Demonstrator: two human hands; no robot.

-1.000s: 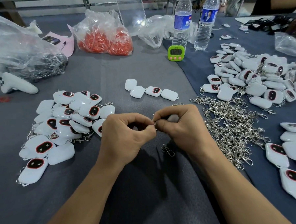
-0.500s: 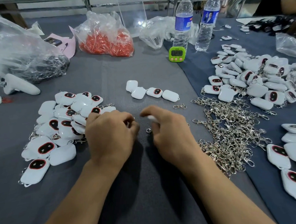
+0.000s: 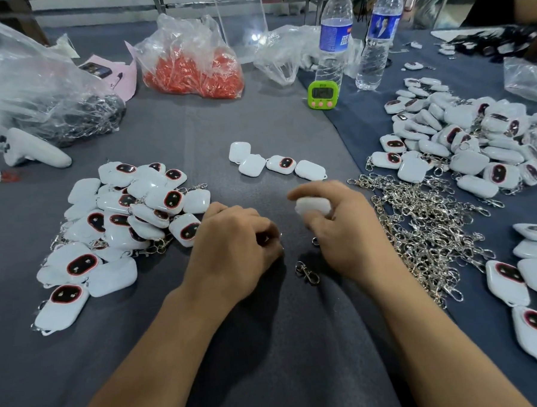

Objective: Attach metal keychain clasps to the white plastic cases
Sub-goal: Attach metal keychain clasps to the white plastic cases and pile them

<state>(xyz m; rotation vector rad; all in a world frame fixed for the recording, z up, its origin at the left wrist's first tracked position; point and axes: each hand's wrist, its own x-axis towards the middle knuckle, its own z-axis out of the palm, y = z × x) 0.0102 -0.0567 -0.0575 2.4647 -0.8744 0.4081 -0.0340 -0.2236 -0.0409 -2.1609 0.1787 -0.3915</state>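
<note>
My right hand (image 3: pixel 343 230) grips a white plastic case (image 3: pixel 312 206) between thumb and fingers, just above the grey cloth. My left hand (image 3: pixel 232 248) hovers beside it with fingers curled under; what they hold, if anything, is hidden. One loose metal clasp (image 3: pixel 307 273) lies on the cloth between my wrists. A heap of metal clasps (image 3: pixel 424 226) spreads to the right of my right hand. A pile of white cases with clasps attached (image 3: pixel 122 223) sits left of my left hand. A short row of bare white cases (image 3: pixel 277 165) lies beyond both hands.
Another large pile of white cases (image 3: pixel 469 143) covers the right side. At the back stand two water bottles (image 3: pixel 333 41), a green timer (image 3: pixel 322 94), a bag of red parts (image 3: pixel 192 70) and a big clear bag (image 3: pixel 31 91). A white controller (image 3: pixel 34 150) lies at left.
My hands, pinched together over one case a second ago, have parted. My left hand went to the left pile and came back toward the centre. My right hand now holds a white case.
</note>
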